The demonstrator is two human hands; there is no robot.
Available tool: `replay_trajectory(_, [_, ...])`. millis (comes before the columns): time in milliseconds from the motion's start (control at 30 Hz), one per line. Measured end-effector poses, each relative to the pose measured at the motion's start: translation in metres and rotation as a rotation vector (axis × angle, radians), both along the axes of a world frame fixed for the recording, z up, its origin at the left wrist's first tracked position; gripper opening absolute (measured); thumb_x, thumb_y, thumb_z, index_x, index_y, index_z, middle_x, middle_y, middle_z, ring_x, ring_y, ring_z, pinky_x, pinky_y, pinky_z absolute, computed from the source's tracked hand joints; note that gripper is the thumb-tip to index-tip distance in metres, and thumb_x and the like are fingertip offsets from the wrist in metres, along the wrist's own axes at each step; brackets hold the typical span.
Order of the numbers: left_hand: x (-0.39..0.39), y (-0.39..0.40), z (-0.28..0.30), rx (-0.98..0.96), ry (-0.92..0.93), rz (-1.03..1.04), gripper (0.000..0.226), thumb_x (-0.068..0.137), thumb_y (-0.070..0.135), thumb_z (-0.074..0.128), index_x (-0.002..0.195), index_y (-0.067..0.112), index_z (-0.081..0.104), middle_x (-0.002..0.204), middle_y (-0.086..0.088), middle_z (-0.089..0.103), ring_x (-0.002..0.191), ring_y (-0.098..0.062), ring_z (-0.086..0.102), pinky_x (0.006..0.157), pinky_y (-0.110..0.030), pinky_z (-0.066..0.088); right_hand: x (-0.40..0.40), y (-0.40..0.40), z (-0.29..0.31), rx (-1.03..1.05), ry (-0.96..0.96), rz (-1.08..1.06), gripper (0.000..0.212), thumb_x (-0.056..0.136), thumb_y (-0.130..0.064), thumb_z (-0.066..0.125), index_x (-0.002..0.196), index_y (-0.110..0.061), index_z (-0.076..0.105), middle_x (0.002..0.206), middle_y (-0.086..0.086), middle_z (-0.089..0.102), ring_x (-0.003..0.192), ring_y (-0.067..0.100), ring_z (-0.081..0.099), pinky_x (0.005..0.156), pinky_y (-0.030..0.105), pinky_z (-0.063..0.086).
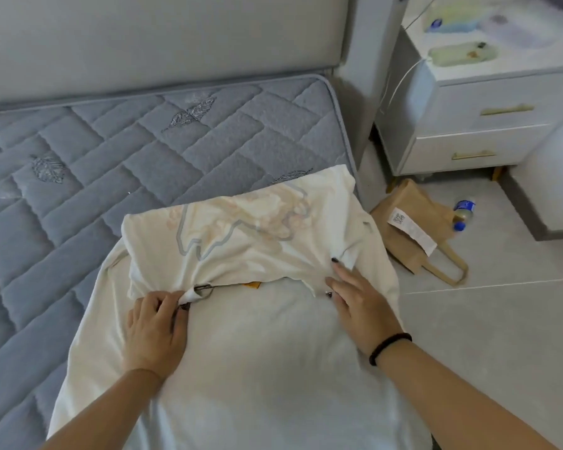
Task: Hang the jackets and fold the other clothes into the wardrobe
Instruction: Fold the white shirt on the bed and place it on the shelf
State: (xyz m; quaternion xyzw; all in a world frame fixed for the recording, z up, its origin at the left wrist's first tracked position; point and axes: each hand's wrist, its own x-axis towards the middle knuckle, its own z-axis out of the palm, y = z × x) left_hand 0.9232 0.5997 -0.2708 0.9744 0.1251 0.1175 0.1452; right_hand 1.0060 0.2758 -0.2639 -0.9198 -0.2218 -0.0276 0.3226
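Nearby, a brown paper bag (413,228) on the floor carries a white label with a QR code; its print is too small to read. Beside it lies a blue-capped bottle (463,211). On the mattress (111,151) a cream shirt (241,241) lies partly folded. The left hand (155,326) pinches its folded edge; the right hand (359,297) rests flat, fingers straight.

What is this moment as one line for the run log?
stage: folding | item: cream T-shirt on mattress | left hand: pinches folded edge | right hand: flat on shirt
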Motion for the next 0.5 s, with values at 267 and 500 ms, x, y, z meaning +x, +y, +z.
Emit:
replay_trajectory(267, [-0.101, 0.001, 0.037, -0.010, -0.153, -0.250, 0.047, 0.095, 0.033, 0.031, 0.110, 0.006, 0.065, 0.110, -0.017, 0.070, 0.118, -0.005, 0.056, 0.093, -0.052, 0.043, -0.094, -0.028, 0.052, -0.421, 0.197, 0.054, 0.026, 0.098, -0.010, 0.039, 0.107, -0.005, 0.063, 0.122, 0.006, 0.058, 0.112, 0.025, 0.055, 0.089, 0.037, 0.047])
replay_trajectory(500, [-0.190, 0.010, 0.048, 0.146, -0.105, -0.410, 0.043, 0.093, 0.014, 0.026, 0.124, 0.025, 0.053, 0.115, 0.008, 0.071, 0.136, 0.022, 0.006, 0.096, -0.046, 0.041, -0.175, -0.044, 0.055, -0.272, 0.281, -0.019, 0.030, 0.097, -0.026, 0.041, 0.089, -0.010, 0.065, 0.097, 0.002, 0.068, 0.093, 0.022, 0.062, 0.081, 0.033, 0.048])
